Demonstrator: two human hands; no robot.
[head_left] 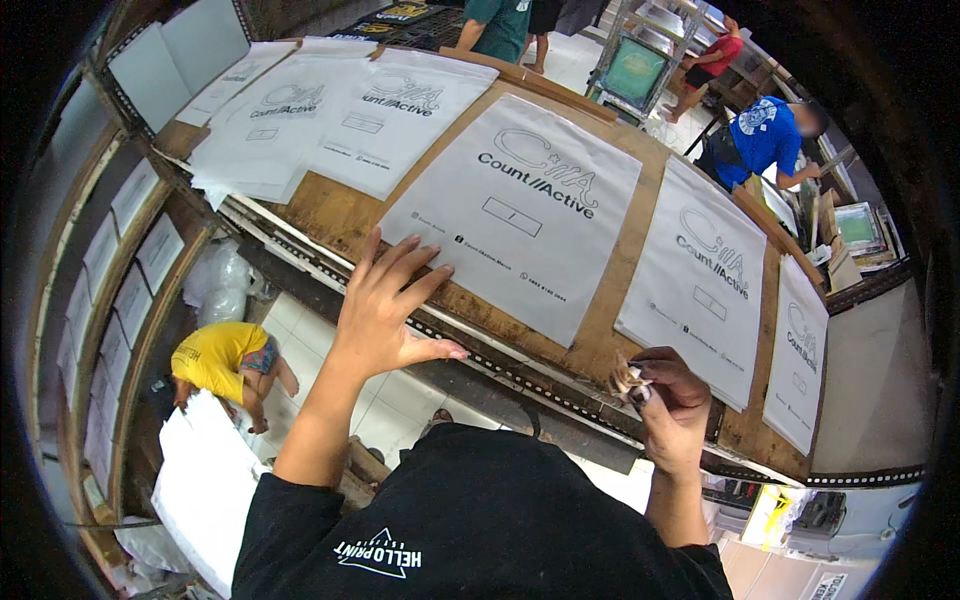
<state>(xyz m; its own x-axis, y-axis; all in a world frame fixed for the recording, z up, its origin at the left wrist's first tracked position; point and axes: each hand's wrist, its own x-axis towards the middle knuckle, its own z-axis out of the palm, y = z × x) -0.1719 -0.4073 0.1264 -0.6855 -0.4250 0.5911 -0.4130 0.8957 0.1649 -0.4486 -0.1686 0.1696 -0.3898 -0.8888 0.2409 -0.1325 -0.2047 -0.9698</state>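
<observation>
1. Left hand fingers spread wide, tips pressing the white printed bag at its lower corner.
2. Right hand fingers pinched shut on a small crumpled wad.
3. Bag lies flat on the wooden desk.

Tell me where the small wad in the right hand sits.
In the head view, the small wad is pinched in the right hand at lower right, over the wooden table's near edge, just below the white printed bags.
</observation>
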